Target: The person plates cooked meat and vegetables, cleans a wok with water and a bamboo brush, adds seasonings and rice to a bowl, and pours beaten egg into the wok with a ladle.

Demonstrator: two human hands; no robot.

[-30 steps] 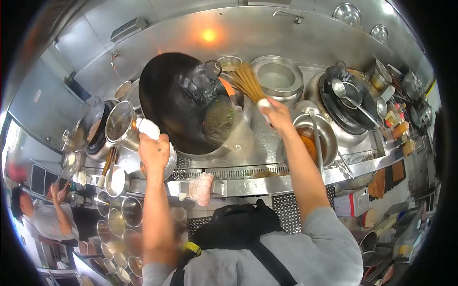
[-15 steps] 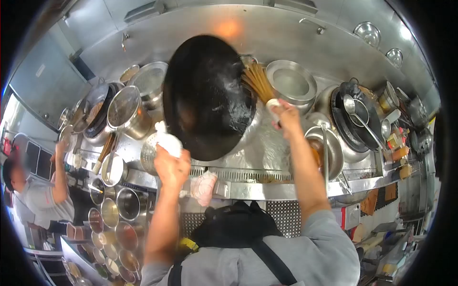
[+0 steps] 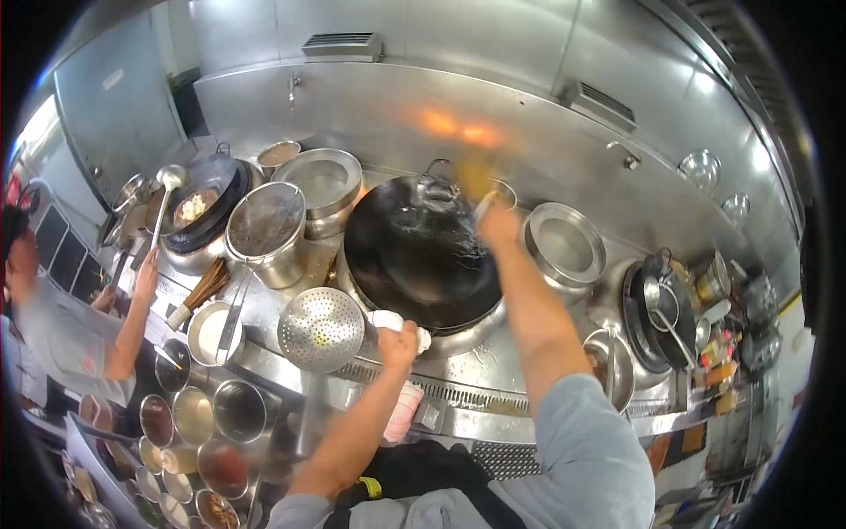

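Two grips are closed: left hand (image 3: 399, 346) on cloth (image 3: 385, 320) at the near rim of the wok (image 3: 407, 264), above burner (image 3: 467, 347); right hand (image 3: 500, 227) on blurred brush (image 3: 475, 179). Slipping cloth could cause burn; fast brushing, splashes.

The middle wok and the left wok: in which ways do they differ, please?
The middle wok looks bigger in the view than the left wok. The middle wok looks wet inside, with no visible food; the left wok holds pale food pieces. Both are dark and round.
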